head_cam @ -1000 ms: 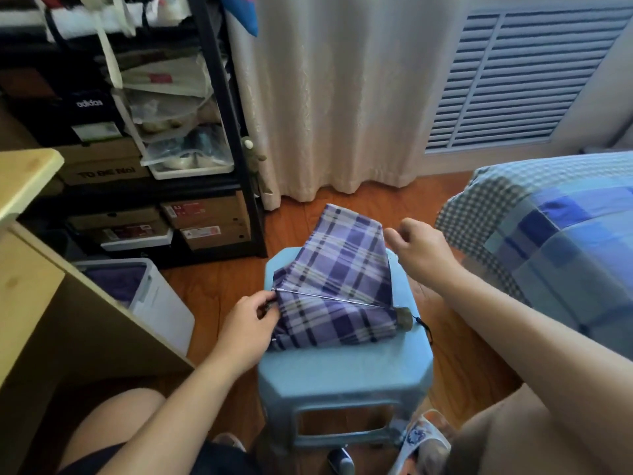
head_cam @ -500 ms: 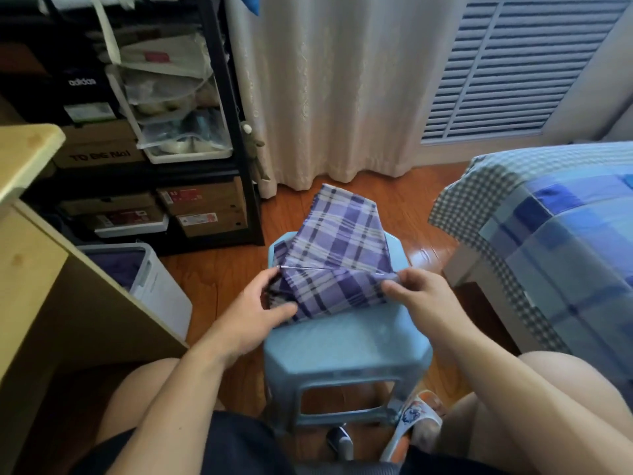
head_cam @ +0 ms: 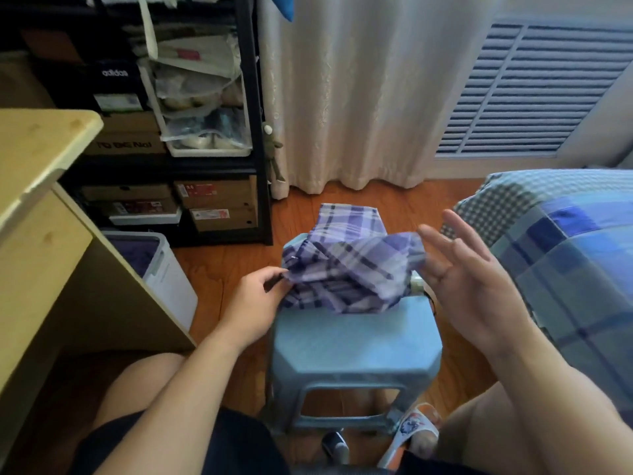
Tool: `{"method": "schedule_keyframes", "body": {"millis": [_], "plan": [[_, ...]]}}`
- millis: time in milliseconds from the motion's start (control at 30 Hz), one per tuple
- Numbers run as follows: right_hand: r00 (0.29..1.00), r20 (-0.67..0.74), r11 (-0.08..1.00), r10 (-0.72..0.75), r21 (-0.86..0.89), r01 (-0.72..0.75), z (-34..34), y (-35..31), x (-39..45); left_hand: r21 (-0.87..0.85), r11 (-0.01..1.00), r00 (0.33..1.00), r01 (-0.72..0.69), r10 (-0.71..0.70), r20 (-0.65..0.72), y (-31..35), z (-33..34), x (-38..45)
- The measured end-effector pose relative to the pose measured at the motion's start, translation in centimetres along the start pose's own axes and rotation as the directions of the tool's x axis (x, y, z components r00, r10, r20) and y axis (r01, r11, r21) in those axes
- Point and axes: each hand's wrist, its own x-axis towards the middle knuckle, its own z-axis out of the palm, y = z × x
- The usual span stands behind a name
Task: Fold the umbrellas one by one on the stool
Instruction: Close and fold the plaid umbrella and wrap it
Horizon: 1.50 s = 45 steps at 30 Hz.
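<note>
Right hand (head_cam: 469,279) splayed beside umbrella (head_cam: 346,269)

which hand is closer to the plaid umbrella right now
Left. The left hand pinches the plaid umbrella at its left edge on the stool. The right hand is open beside its right end; contact cannot be told.

"adidas" on a black box (head_cam: 114,74); "TO BE No!" on a brown box (head_cam: 126,145).

A home bedroom: checked bedding (head_cam: 561,255), curtain (head_cam: 342,97), shoebox shelves (head_cam: 219,200), wooden desk (head_cam: 37,159).
</note>
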Motion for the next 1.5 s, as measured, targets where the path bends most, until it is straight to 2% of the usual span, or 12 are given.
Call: {"method": "schedule_keyframes", "body": {"millis": [133, 233, 333, 433, 600, 733, 900, 967, 1100, 1233, 1367, 1500], "plan": [[0.993, -0.037, 0.97, 0.108, -0.213, -0.114, 0.0, 0.8, -0.3, 0.137, 0.99, 0.999, 0.036, -0.04, 0.028, -0.3, -0.2, -0.4], [0.994, -0.027, 0.908, 0.105, -0.404, -0.107, 0.7, 1.8, -0.7, 0.282, 0.956, 0.973, 0.086, -0.02, -0.229, 0.7, 1.0, -1.4], [0.996, 0.001, 0.89, 0.091, -0.449, -0.08, 1.2, 1.4, -1.5, 0.392, 0.918, 0.875, -0.063, 0.24, -0.421, 3.2, 1.5, -3.4], [0.998, -0.007, 0.899, 0.064, -0.434, -0.06, 1.2, 1.5, -1.7, 0.379, 0.888, 0.901, -0.262, 0.365, -0.233, 6.0, 2.1, -5.9], [0.991, -0.127, 0.863, -0.032, -0.504, -0.037, 2.1, 2.5, -1.5, 0.128, 0.968, 0.975, -0.217, 0.21, 0.066, 7.7, 4.3, -6.9], [0.979, -0.071, 0.831, -0.192, -0.542, 0.124, 2.5, 2.2, -1.4, 0.094, 0.953, 0.957, -0.289, 0.291, -0.005, 11.3, 4.1, -4.5], [0.887, 0.015, 0.615, -0.461, -0.715, 0.332, 2.1, 1.7, -1.1, 0.021, 0.964, 0.964, -0.266, 0.265, 0.019, 15.1, 2.0, -2.2], [0.862, -0.017, 0.619, -0.507, -0.703, 0.35, 1.6, 1.0, -0.7, -0.002, 0.967, 0.966, -0.255, 0.254, -0.035, 15.3, 1.3, -1.6], [0.877, -0.147, 0.801, -0.457, -0.497, 0.334, 1.5, 0.6, -0.6, -0.103, 0.978, 0.98, -0.183, 0.173, -0.095, 14.7, 1.2, -1.4], [0.939, -0.192, 0.908, -0.287, -0.367, 0.202, 1.1, 0.9, -0.6, -0.232, 0.967, 0.989, -0.107, 0.08, -0.123, 14.1, 2.1, -1.6], [0.956, -0.094, 0.759, -0.278, -0.631, 0.158, 1.0, 0.6, -0.8, -0.308, 0.949, 0.994, -0.065, 0.035, -0.1, 14.3, 2.1, -1.5], [0.968, 0.026, 0.621, -0.249, -0.763, 0.181, 0.5, 0.9, -0.9, -0.192, 0.974, 0.992, -0.123, 0.117, -0.045, 15.4, 2.1, -0.9]]}}
